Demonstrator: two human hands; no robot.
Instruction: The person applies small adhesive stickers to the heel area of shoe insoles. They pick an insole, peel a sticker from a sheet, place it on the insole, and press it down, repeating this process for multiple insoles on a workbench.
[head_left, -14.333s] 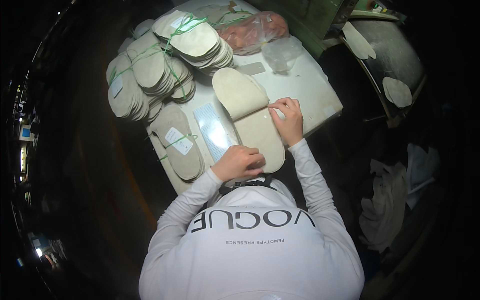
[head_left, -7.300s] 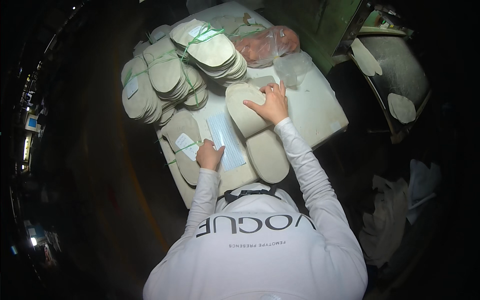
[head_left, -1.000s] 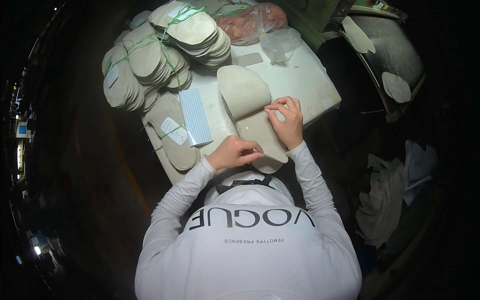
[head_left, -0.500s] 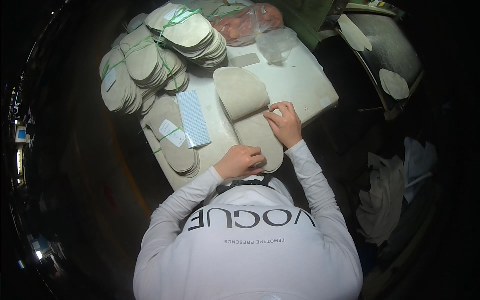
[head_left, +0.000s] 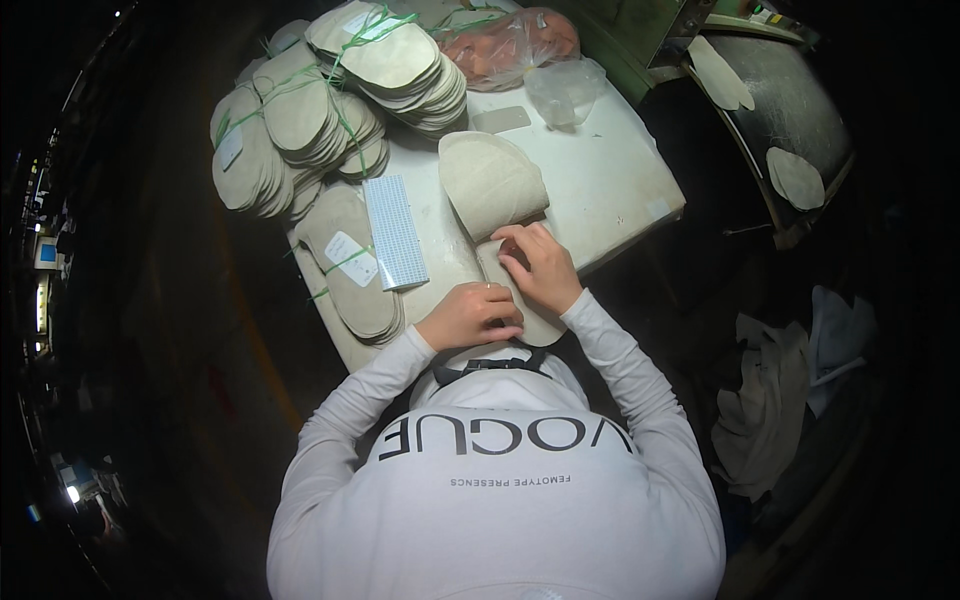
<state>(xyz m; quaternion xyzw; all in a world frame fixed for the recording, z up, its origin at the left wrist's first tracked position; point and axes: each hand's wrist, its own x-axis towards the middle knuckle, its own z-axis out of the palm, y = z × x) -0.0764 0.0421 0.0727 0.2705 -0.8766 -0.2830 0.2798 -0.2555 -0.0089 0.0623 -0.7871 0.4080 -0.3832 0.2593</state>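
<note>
A beige, sole-shaped piece of soft sheet material lies at the near edge of the table. Across its far end sits a rounded beige flap-like piece; whether the two are joined cannot be made out. My right hand arches over the sole-shaped piece just below the rounded piece's edge, thumb and forefinger apart. Near the close end my left hand rests with curled fingers at the left side of the sole-shaped piece. What its fingertips hold, if anything, is hidden.
Bundled beige pieces tied with green string are piled at the far left. A labelled stack and a blue-white checked strip lie left of my hands. A clear bag of orange-brown pieces is at the back; a machine surface stands right.
My right hand has moved left, from the right edge of the sole-shaped piece to over it, and its fingers have parted. The left hand has shifted slightly left. The view has shifted a little.
</note>
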